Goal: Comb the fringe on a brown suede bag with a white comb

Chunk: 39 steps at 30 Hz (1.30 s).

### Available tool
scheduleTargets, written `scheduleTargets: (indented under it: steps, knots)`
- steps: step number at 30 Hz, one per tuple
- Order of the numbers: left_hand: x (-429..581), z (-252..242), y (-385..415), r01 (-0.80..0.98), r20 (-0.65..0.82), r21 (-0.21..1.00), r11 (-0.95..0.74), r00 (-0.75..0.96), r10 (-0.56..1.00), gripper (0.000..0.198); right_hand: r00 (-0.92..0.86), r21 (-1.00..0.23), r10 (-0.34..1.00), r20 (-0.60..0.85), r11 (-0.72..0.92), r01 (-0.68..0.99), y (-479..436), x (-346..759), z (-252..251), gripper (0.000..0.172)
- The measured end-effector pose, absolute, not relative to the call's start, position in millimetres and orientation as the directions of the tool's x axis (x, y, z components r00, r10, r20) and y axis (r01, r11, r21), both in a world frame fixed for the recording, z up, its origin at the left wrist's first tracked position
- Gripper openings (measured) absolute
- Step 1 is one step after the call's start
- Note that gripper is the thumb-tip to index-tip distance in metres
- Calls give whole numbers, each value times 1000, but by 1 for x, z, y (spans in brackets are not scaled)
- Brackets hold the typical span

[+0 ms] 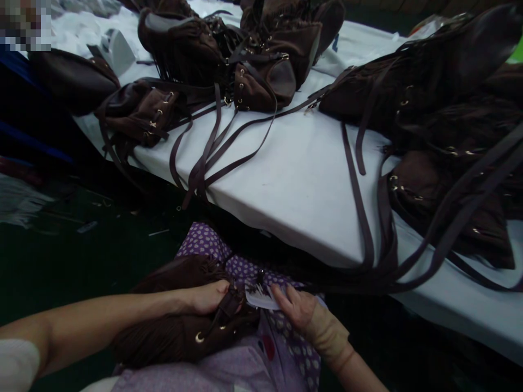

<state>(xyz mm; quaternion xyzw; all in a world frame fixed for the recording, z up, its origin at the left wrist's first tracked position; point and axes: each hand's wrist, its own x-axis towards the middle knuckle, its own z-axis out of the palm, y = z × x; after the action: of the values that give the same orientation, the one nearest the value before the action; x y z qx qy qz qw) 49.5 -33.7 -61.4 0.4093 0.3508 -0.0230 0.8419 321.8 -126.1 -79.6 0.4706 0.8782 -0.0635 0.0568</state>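
Note:
A dark brown fringed bag (180,335) with metal eyelets lies across my lap. My left hand (210,296) is closed at the bag's upper edge, on a dark brown strap (229,305) bunched beside its knuckles. To the right, my right hand (300,310) has its fingers bent over the edge of a whitish flat piece (261,300), whose kind I cannot make out. A beige wrap (329,332) covers the right wrist. My fingertips partly hide the flat piece, and shadow blurs the bag's details.
Ahead stands a white-covered table (286,179). Brown drawstring bags (265,81) are piled along its far side, with a further heap (441,120) at right. Long straps (204,158) trail over the near edge. Scraps (87,226) lie on the dark floor at left.

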Motion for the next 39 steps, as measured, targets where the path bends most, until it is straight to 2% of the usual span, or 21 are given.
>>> scheduleTargets:
  steps: [3, 7, 11, 15, 18, 22, 24, 27, 29, 30, 32, 35, 39]
  knots:
    - [51, -63, -37, 339, -618, 668, 663, 748, 241, 23, -549, -41, 825, -134, 549, 835, -139, 327, -83, 54]
    - [59, -70, -37, 301, -638, 659, 689, 709, 300, 27, -450, -20, 869, -205, 456, 890, -147, 313, -80, 53]
    - [65, -76, -34, 145, -627, 681, 717, 621, 470, 27, -344, -100, 893, -291, 329, 939, -139, 278, -60, 59]
    - [57, -74, -35, 15, -630, 662, 749, 552, 546, 25, -355, -42, 873, -335, 362, 931, -126, 278, -53, 58]
    - [47, -71, -38, -41, -653, 624, 781, 521, 549, 27, -406, -13, 851, -332, 426, 905, -138, 311, -69, 57]
    - [41, -75, -40, -186, -684, 583, 791, 413, 601, 34, -344, -3, 897, -277, 357, 934, -187, 357, -97, 60]
    - [42, -79, -41, -224, -689, 572, 789, 392, 610, 35, -314, 10, 917, -247, 326, 945, -208, 368, -103, 55]
    - [48, -81, -43, -225, -692, 555, 801, 411, 594, 33, -292, 65, 929, -229, 313, 947, -209, 367, -95, 46]
    - [55, -81, -42, -198, -691, 546, 814, 443, 571, 32, -298, 89, 920, -255, 329, 940, -187, 358, -77, 49]
    - [60, -80, -41, -171, -690, 540, 824, 471, 550, 39, -295, 96, 916, -270, 330, 939, -173, 351, -66, 52]
    - [69, -76, -39, -75, -669, 513, 855, 589, 453, 46, -289, 99, 914, -284, 327, 940, -140, 334, -44, 56]
    - [81, -68, -36, 53, -582, 518, 854, 753, 307, 35, -322, 99, 916, -239, 353, 930, -103, 308, -18, 52]
    - [78, -58, -37, 22, -562, 592, 806, 728, 393, 37, -467, 95, 867, -173, 487, 868, -92, 304, -18, 49]
